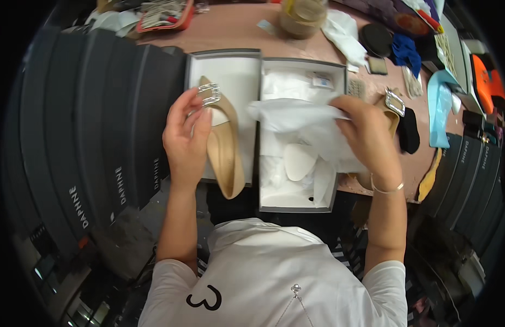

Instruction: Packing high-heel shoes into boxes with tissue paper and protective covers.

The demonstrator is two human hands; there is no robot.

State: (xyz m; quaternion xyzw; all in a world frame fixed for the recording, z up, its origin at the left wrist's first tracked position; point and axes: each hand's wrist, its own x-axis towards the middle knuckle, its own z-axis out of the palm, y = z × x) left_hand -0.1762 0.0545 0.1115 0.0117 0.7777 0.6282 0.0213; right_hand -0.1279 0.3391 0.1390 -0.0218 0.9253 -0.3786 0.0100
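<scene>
1. Nearest, the heel end of the beige shoe [224,147] reaches over the near rim of the left white tray [242,82]; a low swing could scuff it there.
2. The white pad [300,162] lies loose in the right white box [267,199], toward its near half; tugging the wrapping could drag it askew.
3. The left hand [187,131] appears closed on the shoe's left side, fingers by the sparkling buckle [210,94]. Squeezing there could catch or loosen the ornament, and a slack pinch could let the shoe drop.
4. The right hand [367,128] pinches thin white tissue [296,115] above the box; a sharp pull could tear it.
5. Just right of that hand sits a second shoe [391,121]; a sideways move of the wrist could knock it.
6. Farthest, the jar [302,19] stands beyond the box; spillage would follow only from a long, careless reach.
</scene>
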